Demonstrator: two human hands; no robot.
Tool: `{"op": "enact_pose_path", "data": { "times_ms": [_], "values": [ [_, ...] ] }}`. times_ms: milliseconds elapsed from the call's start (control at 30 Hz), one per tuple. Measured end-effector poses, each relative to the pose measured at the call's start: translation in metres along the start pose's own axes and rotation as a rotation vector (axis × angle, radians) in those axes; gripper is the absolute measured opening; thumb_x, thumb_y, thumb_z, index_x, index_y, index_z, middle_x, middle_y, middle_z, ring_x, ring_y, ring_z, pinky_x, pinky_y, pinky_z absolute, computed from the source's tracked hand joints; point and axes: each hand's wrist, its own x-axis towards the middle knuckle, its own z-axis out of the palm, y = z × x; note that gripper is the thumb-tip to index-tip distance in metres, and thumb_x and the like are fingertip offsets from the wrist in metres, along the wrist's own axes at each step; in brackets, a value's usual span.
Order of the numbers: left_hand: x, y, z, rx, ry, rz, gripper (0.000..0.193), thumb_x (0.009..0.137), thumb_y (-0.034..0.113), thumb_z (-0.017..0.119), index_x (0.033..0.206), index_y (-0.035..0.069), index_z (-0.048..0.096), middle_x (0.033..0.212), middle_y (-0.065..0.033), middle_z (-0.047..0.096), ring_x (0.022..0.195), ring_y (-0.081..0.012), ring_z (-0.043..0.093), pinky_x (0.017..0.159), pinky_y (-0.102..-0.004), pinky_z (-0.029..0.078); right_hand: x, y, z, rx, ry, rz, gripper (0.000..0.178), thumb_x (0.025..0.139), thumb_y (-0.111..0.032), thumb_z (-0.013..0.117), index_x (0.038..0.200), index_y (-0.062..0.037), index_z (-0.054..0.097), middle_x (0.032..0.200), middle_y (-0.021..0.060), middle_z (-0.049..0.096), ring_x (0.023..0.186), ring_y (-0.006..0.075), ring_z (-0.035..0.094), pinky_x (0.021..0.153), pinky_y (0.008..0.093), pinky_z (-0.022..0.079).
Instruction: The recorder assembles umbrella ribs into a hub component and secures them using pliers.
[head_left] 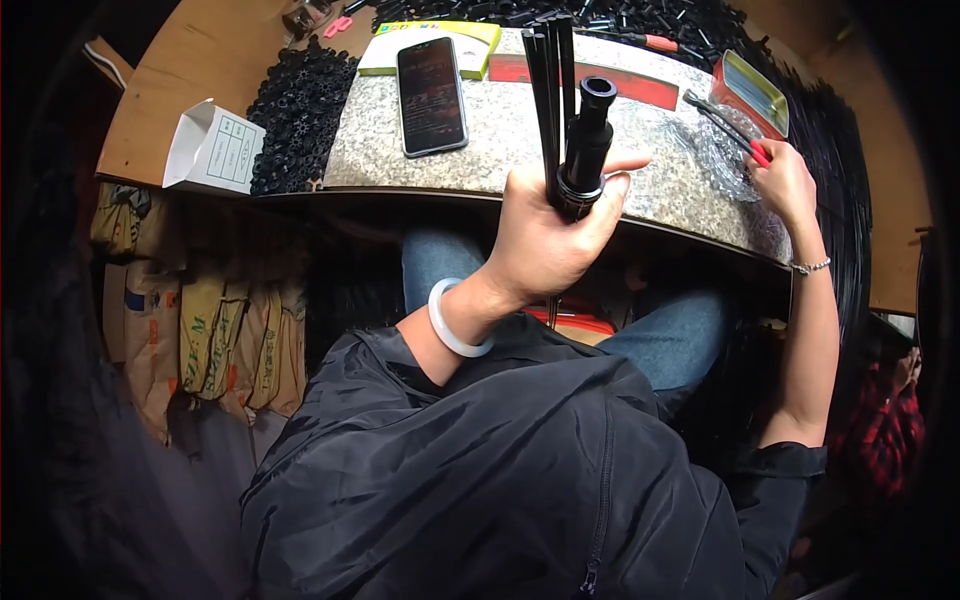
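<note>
Above a lap in blue jeans (675, 335), a left hand (545, 235) grips a black tube (587, 145) and a bunch of thin black rods (543, 100), all upright before the near edge of the speckled worktop (650, 150). Near its right edge, a right hand (785, 182) closes around red-handled pliers (730, 125), with clear plastic wrap (712, 150) just beside. A white carton (215, 148) and small black parts (295, 120) lie past the left edge. Farther back are a phone (432, 97), toward the far left corner, and an open tin (740, 108) at the far right corner.
</note>
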Motion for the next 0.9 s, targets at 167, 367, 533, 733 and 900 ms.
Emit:
{"op": "enact_pose_path", "data": {
  "times_ms": [167, 367, 533, 733, 900],
  "values": [
    [0.0, 0.001, 0.003, -0.001, 0.005, 0.0, 0.021, 0.084, -0.004, 0.055, 0.101, 0.0, 0.067, 0.056, 0.0071, 0.047, 0.051, 0.0004, 0.041, 0.046, -0.0192, 0.032, -0.011, 0.007, 0.004, 0.213, 0.213, -0.062, 0.019, 0.082, -0.025, 0.06, 0.091, -0.009, 0.066, 0.073, 0.0141, 0.062, 0.067, 0.0265, 0.061, 0.062, 0.0354, 0.046],
    [-0.001, -0.002, 0.004, 0.035, -0.039, 0.054, 0.022, 0.088, -0.001, 0.053, 0.106, -0.004, 0.064, 0.05, 0.0061, 0.047, 0.038, 0.0, 0.04, 0.036, -0.017, 0.027, -0.013, 0.0, 0.005, 0.111, 0.152, -0.021, 0.023, 0.078, -0.025, 0.061, 0.097, -0.0154, 0.068, 0.088, 0.0155, 0.065, 0.083, 0.0318, 0.064, 0.07, 0.0386, 0.049],
    [-0.002, 0.0, 0.007, 0.03, -0.032, 0.036, 0.022, 0.087, -0.001, 0.054, 0.106, -0.004, 0.064, 0.051, 0.0064, 0.047, 0.039, 0.0003, 0.039, 0.036, -0.0169, 0.026, -0.014, 0.012, 0.015, 0.278, 0.173, 0.054, 0.021, 0.079, -0.027, 0.063, 0.096, -0.0152, 0.068, 0.075, 0.0113, 0.063, 0.065, 0.0258, 0.061, 0.06, 0.036, 0.046],
    [-0.002, 0.001, 0.008, 0.045, -0.038, 0.055, 0.022, 0.087, -0.002, 0.054, 0.107, -0.004, 0.063, 0.052, 0.0068, 0.047, 0.041, 0.0006, 0.039, 0.038, -0.0167, 0.025, -0.058, -0.029, -0.002, 1.693, -0.043, -0.012, 0.02, 0.087, -0.017, 0.062, 0.098, -0.0002, 0.061, 0.061, -0.0067, 0.041, 0.052, 0.0044, 0.036, 0.051, 0.0206, 0.031],
    [-0.003, 0.003, 0.011, 0.042, -0.04, 0.04, 0.022, 0.087, -0.002, 0.054, 0.107, -0.004, 0.064, 0.052, 0.0069, 0.046, 0.041, 0.0006, 0.038, 0.038, -0.017, 0.025, -0.06, -0.027, -0.009, 1.944, -0.212, -0.083, 0.022, 0.087, -0.016, 0.062, 0.099, 0.0014, 0.059, 0.062, -0.0061, 0.039, 0.053, 0.0048, 0.035, 0.053, 0.0213, 0.032]
  ]
}}
